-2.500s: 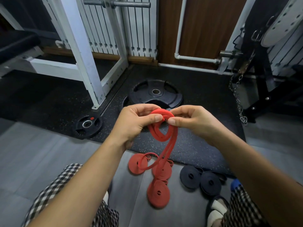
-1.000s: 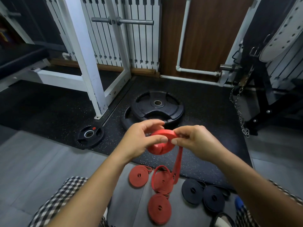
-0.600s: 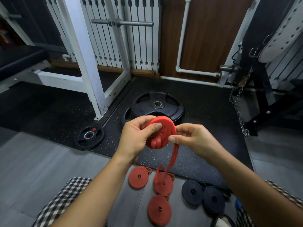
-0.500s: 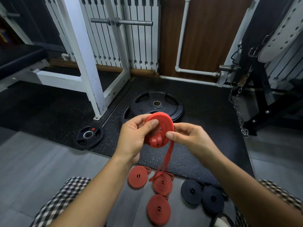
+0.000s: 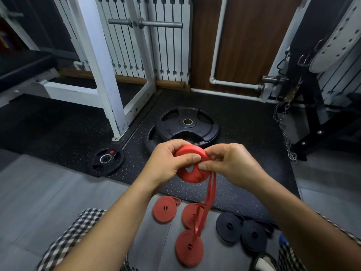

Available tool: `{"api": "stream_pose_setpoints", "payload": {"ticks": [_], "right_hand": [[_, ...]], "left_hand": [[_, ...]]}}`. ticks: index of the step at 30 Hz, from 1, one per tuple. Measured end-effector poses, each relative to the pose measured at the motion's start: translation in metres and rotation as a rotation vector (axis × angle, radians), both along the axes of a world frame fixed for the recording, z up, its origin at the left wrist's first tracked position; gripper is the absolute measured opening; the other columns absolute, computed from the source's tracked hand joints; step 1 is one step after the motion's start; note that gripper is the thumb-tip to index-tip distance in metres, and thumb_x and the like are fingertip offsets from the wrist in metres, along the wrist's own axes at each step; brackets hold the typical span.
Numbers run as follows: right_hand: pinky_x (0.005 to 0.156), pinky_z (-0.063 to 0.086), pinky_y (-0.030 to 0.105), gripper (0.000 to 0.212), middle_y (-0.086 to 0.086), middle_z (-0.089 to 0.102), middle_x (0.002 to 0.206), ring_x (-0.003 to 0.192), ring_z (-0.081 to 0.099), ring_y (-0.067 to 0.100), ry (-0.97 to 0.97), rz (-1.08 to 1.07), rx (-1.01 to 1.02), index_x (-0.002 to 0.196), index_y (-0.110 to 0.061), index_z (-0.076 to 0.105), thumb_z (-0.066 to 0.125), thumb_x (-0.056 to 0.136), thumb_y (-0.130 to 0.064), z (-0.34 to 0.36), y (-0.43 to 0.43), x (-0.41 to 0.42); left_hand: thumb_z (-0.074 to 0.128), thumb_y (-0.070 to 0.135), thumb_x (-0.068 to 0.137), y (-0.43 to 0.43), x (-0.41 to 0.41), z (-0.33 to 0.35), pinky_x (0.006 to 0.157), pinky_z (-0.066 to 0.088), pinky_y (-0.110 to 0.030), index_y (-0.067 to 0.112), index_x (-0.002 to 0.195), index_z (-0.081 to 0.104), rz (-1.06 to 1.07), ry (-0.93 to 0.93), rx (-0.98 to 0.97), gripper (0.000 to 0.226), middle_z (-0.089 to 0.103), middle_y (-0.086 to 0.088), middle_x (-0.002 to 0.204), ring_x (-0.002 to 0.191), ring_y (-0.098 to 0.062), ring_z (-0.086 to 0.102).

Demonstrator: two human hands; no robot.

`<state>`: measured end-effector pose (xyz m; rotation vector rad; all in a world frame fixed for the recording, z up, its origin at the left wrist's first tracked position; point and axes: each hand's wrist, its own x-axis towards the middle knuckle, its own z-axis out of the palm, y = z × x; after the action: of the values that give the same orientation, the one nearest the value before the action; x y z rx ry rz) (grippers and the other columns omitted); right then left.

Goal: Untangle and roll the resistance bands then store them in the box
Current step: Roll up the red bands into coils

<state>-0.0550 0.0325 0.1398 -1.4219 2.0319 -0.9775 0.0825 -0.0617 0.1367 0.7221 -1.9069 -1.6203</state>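
Resistance bands, rolled flat, nearest the lens on the grey floor (image 5: 39, 192): three red coils (image 5: 165, 209) in a loose cluster between knees in checked trousers (image 5: 78, 231), two black coils (image 5: 228, 226) touching each other just to their right.

Above them, one more red band (image 5: 192, 174), mostly wound into a thick disc and held in the air between both hands. Left hand (image 5: 166, 165) curled round the disc's left side, thumb pressing across its face. Right hand (image 5: 230, 163) pinching the disc's right edge between thumb and fingertips. Loose tail (image 5: 210, 192) of the same band hanging as a doubled strip from the disc's right side, its lower end dangling over the middle and nearest red coils.

Beyond the hands, a black speckled rubber mat (image 5: 244, 188) meeting the grey floor. On the mat, a small black weight plate (image 5: 106, 161) to the left, a red dot beside its steel hub; farther back, a large black plate (image 5: 187, 124) lying on top of another.

Behind the plates, a white rack upright (image 5: 97, 65) with a steel peg (image 5: 146, 23) showing beside it, a hanging chain (image 5: 283, 130) at right, and at the very back a brown wood panel (image 5: 244, 45) crossed by a white pipe (image 5: 216, 45).
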Motion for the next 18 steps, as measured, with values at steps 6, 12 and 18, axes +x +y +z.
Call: {"api": "stream_pose_setpoints", "payload": {"ticks": [6, 12, 18], "right_hand": [[0.082, 0.056, 0.035, 0.022, 0.003, 0.072, 0.082, 0.081, 0.069, 0.018, -0.265, -0.062, -0.017, 0.086, -0.021, 0.066, 0.079, 0.069, -0.018, 0.005, -0.0008, 0.0001], [0.077, 0.053, 0.03, 0.008, 0.006, 0.07, 0.083, 0.074, 0.063, 0.012, -0.2, -0.049, -0.007, 0.078, -0.027, 0.07, 0.075, 0.073, -0.022, 0.0099, 0.0045, -0.007], [0.079, 0.054, 0.02, 0.016, -0.001, 0.074, 0.086, 0.083, 0.069, 0.01, -0.411, -0.027, -0.137, 0.081, -0.028, 0.072, 0.07, 0.065, -0.031, 0.0044, 0.0048, -0.0008]], "left_hand": [[0.069, -0.001, 0.074, -0.0002, -0.0018, -0.0009, 0.062, 0.049, -0.014, 0.013, 0.078, 0.068, 0.111, 0.153, 0.056, 0.015, 0.066, 0.008, 0.064, 0.064, -0.003, 0.059], [0.069, 0.0, 0.074, -0.001, -0.0021, 0.0002, 0.061, 0.052, -0.018, 0.012, 0.08, 0.068, 0.105, 0.165, 0.047, 0.014, 0.065, 0.005, 0.067, 0.065, -0.007, 0.06], [0.064, -0.004, 0.077, 0.0029, -0.0031, 0.0037, 0.053, 0.047, -0.012, 0.009, 0.079, 0.064, 0.175, 0.281, 0.137, 0.013, 0.065, 0.009, 0.059, 0.057, 0.001, 0.06]]}}
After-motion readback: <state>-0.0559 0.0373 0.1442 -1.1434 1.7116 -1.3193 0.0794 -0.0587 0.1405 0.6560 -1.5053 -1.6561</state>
